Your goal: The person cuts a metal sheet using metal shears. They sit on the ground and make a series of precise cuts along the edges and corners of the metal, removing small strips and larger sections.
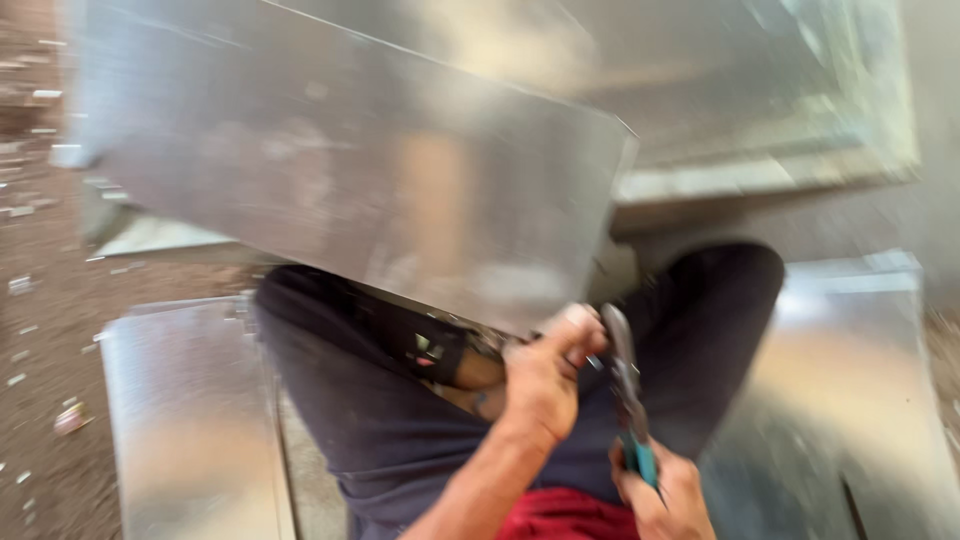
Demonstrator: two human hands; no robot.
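Two hands busy, frame blurred; left hand pinches the lower edge of a large metal sheet propped tilted over the lap; right hand is wrapped round the teal handles of tin snips, blades up beside the sheet's corner; more flat sheets on the floor beside the legs.

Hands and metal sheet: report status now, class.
Left hand grips sheet metal at lower edge. Right hand shut on teal-handled snips, blades at that edge. Motion blur; cut line unclear.
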